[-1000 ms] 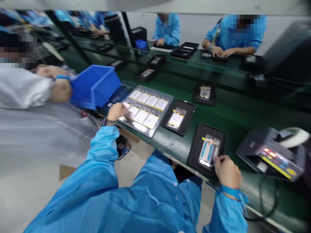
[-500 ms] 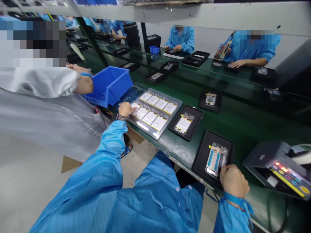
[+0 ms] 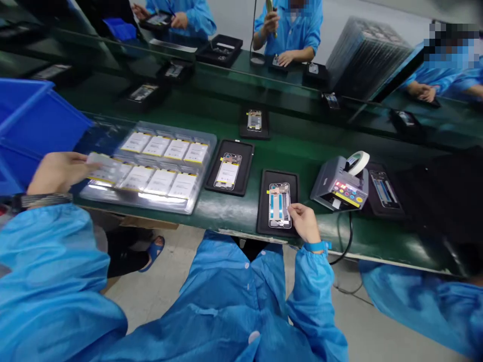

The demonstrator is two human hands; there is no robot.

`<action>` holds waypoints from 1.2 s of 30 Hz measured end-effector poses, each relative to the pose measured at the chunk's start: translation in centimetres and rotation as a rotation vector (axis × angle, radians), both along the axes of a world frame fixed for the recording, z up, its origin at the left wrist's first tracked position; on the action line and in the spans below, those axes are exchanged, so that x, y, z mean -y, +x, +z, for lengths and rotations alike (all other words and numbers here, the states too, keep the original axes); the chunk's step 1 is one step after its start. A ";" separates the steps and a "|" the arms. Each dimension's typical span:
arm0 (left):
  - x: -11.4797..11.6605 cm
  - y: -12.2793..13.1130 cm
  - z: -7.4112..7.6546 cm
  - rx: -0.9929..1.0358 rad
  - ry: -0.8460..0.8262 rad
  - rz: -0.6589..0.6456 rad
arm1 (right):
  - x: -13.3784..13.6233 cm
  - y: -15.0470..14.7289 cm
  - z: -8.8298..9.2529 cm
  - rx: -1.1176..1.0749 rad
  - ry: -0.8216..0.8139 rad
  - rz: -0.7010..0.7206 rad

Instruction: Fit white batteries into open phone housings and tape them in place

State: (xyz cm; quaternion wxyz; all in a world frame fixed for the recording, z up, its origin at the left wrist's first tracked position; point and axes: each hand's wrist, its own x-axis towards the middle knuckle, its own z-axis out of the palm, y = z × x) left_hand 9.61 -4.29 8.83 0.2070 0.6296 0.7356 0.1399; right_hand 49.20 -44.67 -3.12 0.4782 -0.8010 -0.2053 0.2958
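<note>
My left hand [image 3: 60, 172] pinches a white phone battery [image 3: 104, 169] with a yellow edge, tilted and slightly blurred, over the front left of the clear plastic tray [image 3: 192, 205]. More batteries lie in two rows in that tray. On the right, the fingers of my right hand [image 3: 305, 222] are closed at the right edge of a phone frame [image 3: 279, 205], which shows two blue strips and has a small yellow tab. This frame lies in a black tray [image 3: 264, 229]. Between the two, another black tray [image 3: 240, 188] holds a phone frame with a battery [image 3: 228, 172] in it.
A blue bin [image 3: 33, 125] stands at the far left. Right of my right hand is a grey tape dispenser [image 3: 335, 183] with lit buttons and a cable [image 3: 350, 236]. Behind it lies another phone frame [image 3: 385, 188]. Co-workers [image 3: 290, 35] sit across the bench.
My left hand has lifted a battery from the front left of the clear tray. My right hand stays at the phone frame's right edge. The view has swung to the right.
</note>
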 end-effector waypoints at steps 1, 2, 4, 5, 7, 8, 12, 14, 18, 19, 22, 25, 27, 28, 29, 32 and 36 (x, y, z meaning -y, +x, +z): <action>1.4 0.7 0.5 0.027 0.020 0.052 | 0.0 -0.4 -0.1 -0.003 0.028 -0.007; 2.9 1.6 0.8 0.032 0.055 0.058 | -0.1 -0.8 -0.2 -0.009 0.055 -0.012; 6.6 4.2 0.4 0.241 0.079 -0.043 | -0.3 -2.1 -0.1 -0.033 0.126 -0.030; 8.7 5.9 -0.3 0.391 0.045 -0.142 | -0.5 -2.9 0.0 -0.051 0.172 -0.044; 13.4 9.8 -2.4 0.702 -0.216 -0.332 | -1.0 -4.7 0.1 -0.090 0.272 -0.082; 15.7 11.9 -3.6 0.754 -0.311 -0.409 | -1.3 -5.6 0.1 -0.107 0.313 -0.101; 22.5 19.1 -7.7 0.881 -0.507 -0.676 | -1.4 -8.5 -0.1 -0.176 0.383 -0.149; 24.0 21.1 -8.5 0.912 -0.471 -0.768 | -1.0 -9.1 -0.2 -0.209 0.413 -0.159; 24.8 22.3 -8.5 0.823 -0.316 -0.874 | -0.1 -9.4 -0.2 -0.237 0.492 -0.182; 24.9 22.3 -8.4 0.781 -0.260 -0.894 | 0.0 -9.4 -0.2 -0.238 0.504 -0.192; 25.1 22.2 -8.1 0.631 -0.109 -0.951 | 0.2 -9.4 -0.2 -0.242 0.528 -0.217; 25.4 21.9 -7.8 0.493 -0.041 -1.013 | 0.2 -9.6 -0.3 -0.232 0.536 -0.234; 25.6 21.7 -7.6 0.417 0.014 -1.050 | 0.2 -9.7 -0.3 -0.215 0.536 -0.233; 25.7 21.6 -7.5 0.388 0.047 -1.062 | 0.3 -9.8 -0.3 -0.207 0.537 -0.231; 25.8 21.5 -7.4 0.368 0.081 -1.069 | 0.3 -9.8 -0.3 -0.202 0.540 -0.226; 25.8 21.6 -7.6 0.365 0.181 -1.022 | 0.5 -9.9 -0.3 -0.197 0.555 -0.222; 25.1 22.1 -8.9 0.601 -0.016 -0.937 | 0.4 -10.1 -0.4 -0.231 0.574 -0.226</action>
